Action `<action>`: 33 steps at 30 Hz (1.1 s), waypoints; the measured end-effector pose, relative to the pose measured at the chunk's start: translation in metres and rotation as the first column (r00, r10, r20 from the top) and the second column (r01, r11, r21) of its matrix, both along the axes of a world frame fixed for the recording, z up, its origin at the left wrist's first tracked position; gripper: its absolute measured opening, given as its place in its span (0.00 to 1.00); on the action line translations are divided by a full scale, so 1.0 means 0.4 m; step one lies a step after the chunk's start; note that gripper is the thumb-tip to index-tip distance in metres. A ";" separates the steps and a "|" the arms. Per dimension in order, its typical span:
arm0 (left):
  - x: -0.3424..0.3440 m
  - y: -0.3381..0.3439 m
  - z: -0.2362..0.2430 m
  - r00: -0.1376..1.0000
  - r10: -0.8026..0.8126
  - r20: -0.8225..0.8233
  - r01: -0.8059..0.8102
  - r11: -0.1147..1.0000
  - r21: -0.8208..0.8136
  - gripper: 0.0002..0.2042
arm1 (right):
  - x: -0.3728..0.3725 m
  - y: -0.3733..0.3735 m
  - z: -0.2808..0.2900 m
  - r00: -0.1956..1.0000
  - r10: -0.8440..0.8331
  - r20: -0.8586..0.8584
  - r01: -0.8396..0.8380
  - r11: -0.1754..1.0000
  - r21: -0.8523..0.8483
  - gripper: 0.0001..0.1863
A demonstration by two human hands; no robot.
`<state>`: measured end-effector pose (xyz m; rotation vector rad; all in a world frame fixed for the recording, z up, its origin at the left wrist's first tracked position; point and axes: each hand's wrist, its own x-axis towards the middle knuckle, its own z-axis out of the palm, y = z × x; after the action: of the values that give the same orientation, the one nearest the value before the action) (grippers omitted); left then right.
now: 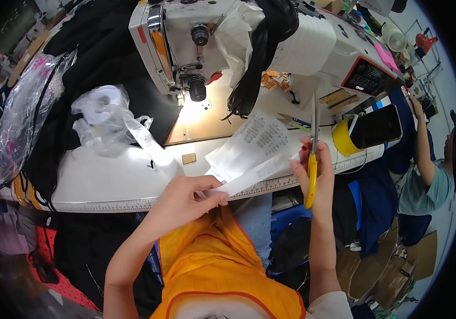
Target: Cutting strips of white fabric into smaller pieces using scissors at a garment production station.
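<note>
My left hand (pixel 185 201) pinches a white ribbon strip of printed labels (pixel 257 174) near the table's front edge. From that hand the strip runs back left to a white roll (pixel 102 103) lying in a clear plastic bag. My right hand (pixel 321 169) grips yellow-handled scissors (pixel 311 183), their blades pointing up and away from me. The strip's right end reaches the fingertips of my right hand; whether they pinch it is hard to tell. Just beyond the strip, several cut printed labels (pixel 262 139) lie in a pile on the table.
A white sewing machine (pixel 297 45) stands across the back, its lamp lit. At right are a yellow tape roll (pixel 343 137) and a phone (pixel 379 126). Thread snips (pixel 294 121) lie beyond the labels. Black cloth (pixel 92 48) covers the left; another person (pixel 425 183) sits far right.
</note>
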<state>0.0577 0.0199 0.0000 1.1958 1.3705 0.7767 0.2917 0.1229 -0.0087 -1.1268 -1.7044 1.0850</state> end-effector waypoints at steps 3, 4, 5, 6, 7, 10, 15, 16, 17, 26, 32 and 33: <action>-0.006 -0.002 0.005 0.985 0.039 -0.166 -0.024 0.996 0.089 0.08 | 0.010 0.027 -0.001 0.999 -0.049 0.013 0.049 0.998 0.029 0.22; -0.007 -0.003 0.005 0.987 0.059 -0.150 -0.048 0.996 0.077 0.08 | 0.009 0.032 0.002 0.998 -0.065 0.022 0.065 0.998 0.023 0.22; -0.007 -0.004 0.004 0.988 0.079 -0.133 -0.071 0.995 0.065 0.08 | 0.008 0.034 0.002 0.998 -0.065 0.022 0.064 0.998 0.023 0.22; -0.005 -0.005 0.004 0.988 0.079 -0.132 -0.071 0.995 0.064 0.08 | 0.008 0.037 0.003 0.997 -0.072 0.034 0.071 0.997 0.031 0.22; 0.000 -0.006 0.002 0.995 0.100 0.004 -0.100 0.994 -0.045 0.07 | 0.006 0.040 0.001 0.996 -0.079 0.044 0.077 0.996 0.039 0.21; 0.013 -0.018 0.001 0.993 0.107 -0.050 -0.108 0.994 -0.005 0.06 | 0.002 0.054 -0.008 0.994 -0.108 0.005 0.108 0.990 0.093 0.21; 0.030 -0.032 0.035 0.836 0.259 -0.484 0.060 0.833 0.549 0.04 | 0.016 0.063 -0.004 0.995 -0.096 0.011 0.094 0.992 0.087 0.21; 0.030 -0.029 0.039 0.855 0.223 -0.469 0.060 0.854 0.517 0.04 | 0.018 0.062 -0.001 0.995 -0.095 0.033 0.092 0.993 0.080 0.21; 0.030 -0.025 0.042 0.872 0.188 -0.452 0.063 0.873 0.484 0.04 | 0.019 0.061 0.001 0.995 -0.095 0.033 0.092 0.993 0.080 0.21; 0.005 0.021 -0.044 0.984 0.171 0.055 -0.169 0.985 -0.043 0.07 | 0.019 0.078 0.033 0.884 -0.126 0.450 0.067 0.987 0.146 0.23; -0.005 0.034 -0.050 0.921 0.270 0.280 -0.230 0.959 -0.168 0.06 | 0.071 -0.043 0.029 0.914 0.113 0.390 -0.145 0.988 0.053 0.26; -0.009 0.033 -0.048 0.923 0.278 0.267 -0.237 0.956 -0.175 0.06 | 0.088 -0.072 0.002 0.933 0.274 0.233 -0.227 0.951 -0.208 0.28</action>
<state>0.0540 0.0332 -0.0190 0.7649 1.3264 0.9829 0.3271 0.0940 -0.0080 -1.2289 -2.0326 1.3169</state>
